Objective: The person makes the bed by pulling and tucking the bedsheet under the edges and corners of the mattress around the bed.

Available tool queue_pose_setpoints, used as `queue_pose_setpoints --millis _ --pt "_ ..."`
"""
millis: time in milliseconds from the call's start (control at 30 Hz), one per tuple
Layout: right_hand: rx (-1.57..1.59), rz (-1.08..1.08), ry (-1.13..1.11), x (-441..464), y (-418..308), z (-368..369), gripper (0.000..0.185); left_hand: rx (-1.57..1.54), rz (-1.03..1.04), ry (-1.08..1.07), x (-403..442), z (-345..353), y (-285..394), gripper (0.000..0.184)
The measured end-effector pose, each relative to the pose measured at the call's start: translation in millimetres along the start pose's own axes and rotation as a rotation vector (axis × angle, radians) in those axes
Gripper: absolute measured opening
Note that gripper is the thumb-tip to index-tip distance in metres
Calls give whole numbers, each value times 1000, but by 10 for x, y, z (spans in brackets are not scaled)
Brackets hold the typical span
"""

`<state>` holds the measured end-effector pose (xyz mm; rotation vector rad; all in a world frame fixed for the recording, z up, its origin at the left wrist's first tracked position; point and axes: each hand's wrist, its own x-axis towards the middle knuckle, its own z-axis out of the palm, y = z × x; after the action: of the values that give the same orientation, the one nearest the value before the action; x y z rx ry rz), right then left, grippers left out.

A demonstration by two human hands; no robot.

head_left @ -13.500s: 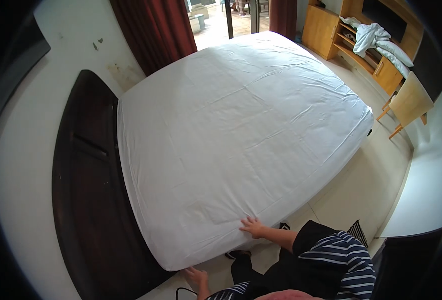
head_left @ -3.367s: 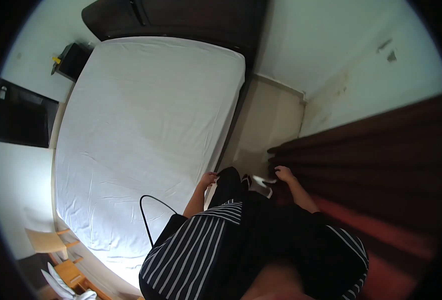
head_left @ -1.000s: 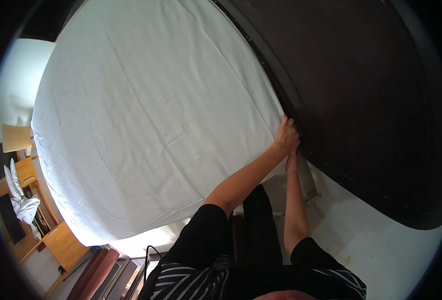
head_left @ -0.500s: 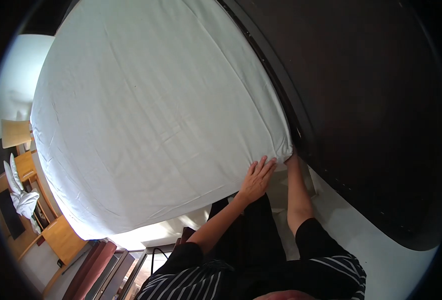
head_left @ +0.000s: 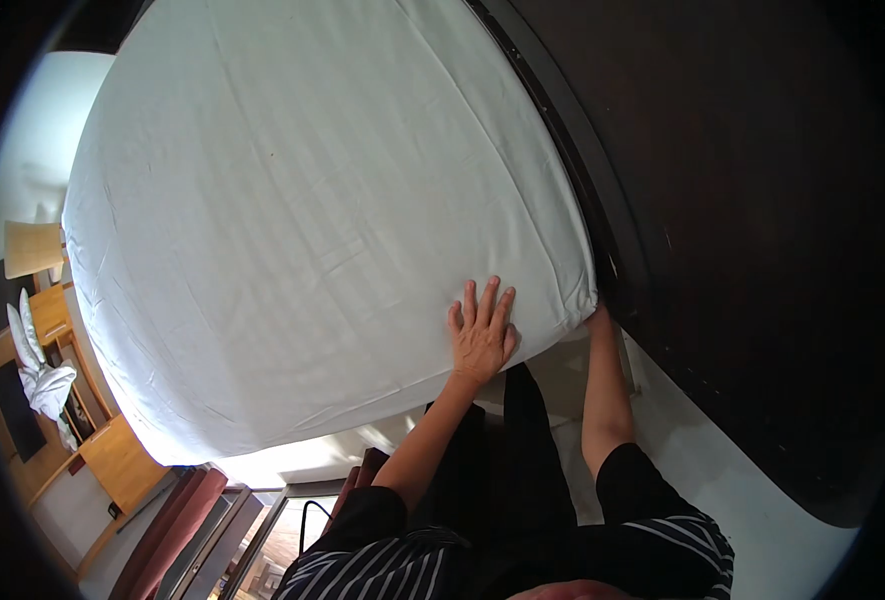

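Note:
A white fitted sheet (head_left: 312,230) covers the mattress, with light creases along its surface. My left hand (head_left: 481,338) lies flat on the sheet near the front edge, fingers spread. At the corner beside the dark headboard (head_left: 732,230), my right hand (head_left: 598,318) reaches in under the bunched edge of the sheet. Only its wrist side shows; the fingers are hidden, so what they hold cannot be seen.
A lamp (head_left: 33,248) and wooden furniture (head_left: 124,462) stand beyond the bed's far left. White crumpled cloth (head_left: 48,388) lies there. Reddish-brown curtain-like fabric (head_left: 177,530) is at the lower left. Pale floor (head_left: 702,440) shows below the headboard.
My left hand has moved left, away from the corner, and now rests flat with fingers spread. My right hand stays at the corner, its fingers out of sight. The view has shifted slightly.

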<state>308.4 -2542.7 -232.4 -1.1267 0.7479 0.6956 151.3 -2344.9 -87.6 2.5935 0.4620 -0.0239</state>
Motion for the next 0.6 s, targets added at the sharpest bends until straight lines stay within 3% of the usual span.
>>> queue_pose_setpoints --millis 267,433,467,567,600 --pt "-40 36 103 98 -16 183 39 -56 82 -7 -29 24 -115 58" --pt "-156 22 197 -82 56 63 37 60 -333 310 150 -440 -904 54" --pt "-207 -2 232 -172 96 -5 36 80 -331 311 174 -468 -1044 53" --pt "-419 -208 341 -677 251 -253 19 111 -316 318 147 -509 -1278 52" --pt "-611 -519 398 -966 355 -248 15 106 -303 326 142 -478 -1297 52"
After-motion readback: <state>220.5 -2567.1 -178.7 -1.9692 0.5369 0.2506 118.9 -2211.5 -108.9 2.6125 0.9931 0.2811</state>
